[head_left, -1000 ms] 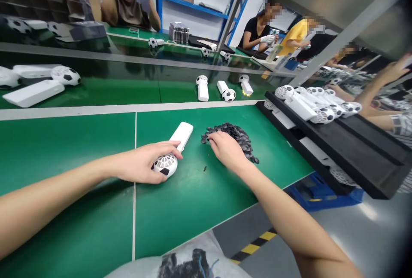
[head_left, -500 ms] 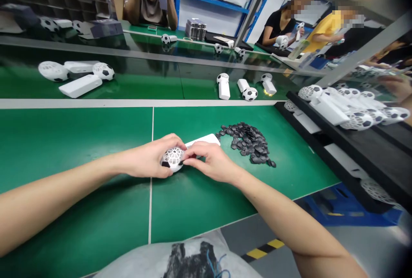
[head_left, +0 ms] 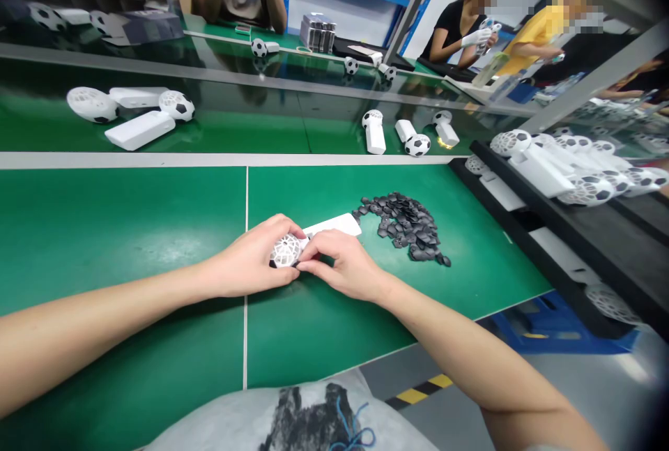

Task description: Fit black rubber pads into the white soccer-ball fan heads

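Observation:
A white handheld fan (head_left: 286, 251) with a football-patterned, openwork round head lies on the green table, its flat handle (head_left: 334, 225) pointing right and away from me. Around the left side of the head, my left hand (head_left: 256, 256) is closed, thumb in front and fingers behind. My right hand (head_left: 342, 263) is pinched at the head's right edge, thumb and index finger together against it; whatever sits between the fingertips is hidden. Beyond that hand lies a pile of small black pieces (head_left: 410, 224), several with corners like football patches.
More football fans (head_left: 141, 129) lie on the dark green strip behind the table, left and right. At the right, a black tray (head_left: 523, 217) with several fans overhangs the table edge. Co-workers (head_left: 454, 33) sit across the line, beyond a grey rail.
The fan head has turned slightly and shifted a little right, with my left hand and its thumb moving along. My right fingertips stay pinched at its edge. The head camera has tilted slightly.

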### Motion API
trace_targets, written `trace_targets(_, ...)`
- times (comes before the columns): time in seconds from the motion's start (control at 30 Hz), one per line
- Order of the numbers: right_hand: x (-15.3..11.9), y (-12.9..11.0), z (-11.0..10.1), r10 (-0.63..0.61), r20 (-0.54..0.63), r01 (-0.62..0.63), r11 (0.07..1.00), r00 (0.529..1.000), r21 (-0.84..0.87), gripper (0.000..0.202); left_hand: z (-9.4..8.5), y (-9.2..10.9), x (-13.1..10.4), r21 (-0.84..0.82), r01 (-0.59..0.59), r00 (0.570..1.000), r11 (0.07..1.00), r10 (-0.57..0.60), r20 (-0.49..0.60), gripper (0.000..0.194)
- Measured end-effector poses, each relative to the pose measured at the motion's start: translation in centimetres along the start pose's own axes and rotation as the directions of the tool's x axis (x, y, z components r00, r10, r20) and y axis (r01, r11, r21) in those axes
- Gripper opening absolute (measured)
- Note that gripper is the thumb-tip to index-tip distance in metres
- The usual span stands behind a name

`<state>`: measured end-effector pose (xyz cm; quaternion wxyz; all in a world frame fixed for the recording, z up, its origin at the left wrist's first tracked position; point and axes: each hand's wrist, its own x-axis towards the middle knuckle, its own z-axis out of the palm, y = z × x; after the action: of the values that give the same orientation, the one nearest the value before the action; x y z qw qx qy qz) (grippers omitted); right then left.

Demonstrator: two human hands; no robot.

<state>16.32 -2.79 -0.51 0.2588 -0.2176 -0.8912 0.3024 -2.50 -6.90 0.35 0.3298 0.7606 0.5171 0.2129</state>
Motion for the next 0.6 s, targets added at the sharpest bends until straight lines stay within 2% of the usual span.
trace_targets(0.3, 0.4, 0.0, 0.2, 0.137, 0.019, -0.136, 0.990, 0.990, -0.033, 0.011, -0.1, 0.2, 0.2, -0.007, -0.019, 0.999, 1.000, 0.019, -0.026, 0.027)
trace_targets(0.43, 0.5, 0.1, 0.7, 0.167, -0.012, -0.168, 0.984, 0.986, -0.054, 0.013, 0.0, 0.3, 0.4, -0.033, -0.014, 0.998, 0.999, 0.012, -0.054, 0.030)
trace_targets(0.53, 0.1, 0.6, -0.1, 0.139, 0.008, -0.138, 0.990, 0.990, -0.036, 0.008, -0.8, -0.1, 0.8, -0.065, 0.034, 0.997, 0.997, -0.038, -0.062, 0.039)
trace_targets(0.6, -0.9, 1.7, -1.5, 0.136, -0.063, -0.142, 0.983, 0.989, -0.112, 0.010, -2.0, -0.7, 1.6, -0.046, 0.064, 0.990, 0.997, -0.069, -0.122, 0.041)
